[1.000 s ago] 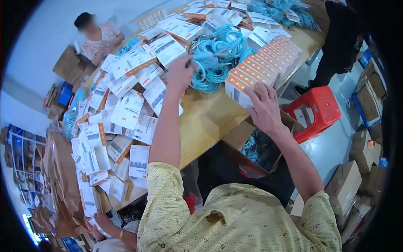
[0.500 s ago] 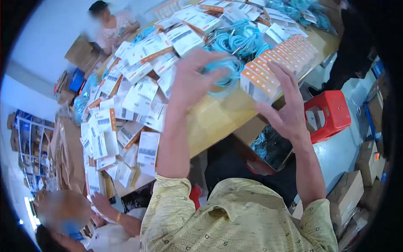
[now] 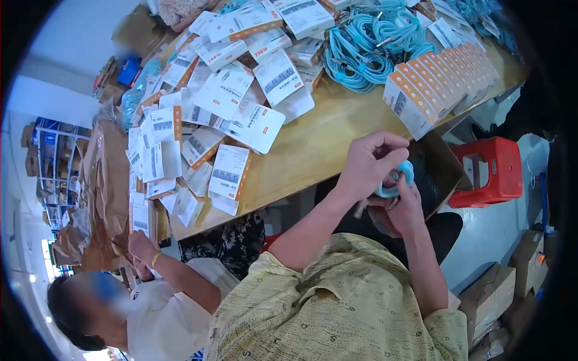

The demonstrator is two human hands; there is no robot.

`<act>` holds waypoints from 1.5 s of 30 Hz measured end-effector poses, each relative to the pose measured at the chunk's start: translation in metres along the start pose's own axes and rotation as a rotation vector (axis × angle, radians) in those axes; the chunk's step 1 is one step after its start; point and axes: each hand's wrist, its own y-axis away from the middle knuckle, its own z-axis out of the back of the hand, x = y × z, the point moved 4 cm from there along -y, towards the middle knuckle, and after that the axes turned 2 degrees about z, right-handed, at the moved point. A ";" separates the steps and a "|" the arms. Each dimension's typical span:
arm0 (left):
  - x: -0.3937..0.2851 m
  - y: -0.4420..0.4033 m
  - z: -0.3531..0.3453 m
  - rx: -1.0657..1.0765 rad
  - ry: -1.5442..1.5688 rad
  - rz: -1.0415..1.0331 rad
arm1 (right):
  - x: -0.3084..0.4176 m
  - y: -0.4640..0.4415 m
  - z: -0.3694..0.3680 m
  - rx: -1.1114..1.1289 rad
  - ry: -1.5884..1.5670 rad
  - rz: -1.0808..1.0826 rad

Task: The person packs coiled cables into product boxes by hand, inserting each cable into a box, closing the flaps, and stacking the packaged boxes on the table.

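A small coil of light blue cable point(image 3: 408, 172) is between my two hands in front of the table edge, its plug ends hanging toward me. My left hand point(image 3: 368, 167) is curled on the coil from the left, thumb and forefinger near its top. From below, my right hand point(image 3: 402, 210) pinches the same coil; some of its fingers are hidden. Beyond my hands, a row of upright white-and-orange boxes point(image 3: 442, 81) stands at the table's right edge. Next to it lies a heap of blue coiled cables point(image 3: 367, 51).
White-and-orange packages point(image 3: 226, 90) are heaped over the wooden table's point(image 3: 319, 144) left and far parts. Below the edge is an open carton point(image 3: 448, 171), with a red stool point(image 3: 490, 171) to its right. Another person's hand point(image 3: 143, 245) is at the table's left corner.
My hands were apart above the table, the left one near a blurred cable coil by the heap. Both have come together nearer my body, with a coil between them. The view has shifted.
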 end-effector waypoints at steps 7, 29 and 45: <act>-0.009 -0.001 -0.003 -0.066 -0.153 0.012 | -0.010 0.000 -0.010 0.116 -0.212 -0.096; -0.139 -0.083 0.112 -0.248 -1.273 -0.598 | 0.044 0.102 0.057 -0.148 0.341 0.068; 0.115 0.062 -0.091 0.276 -0.708 -0.009 | 0.154 0.139 0.032 -0.227 1.437 0.574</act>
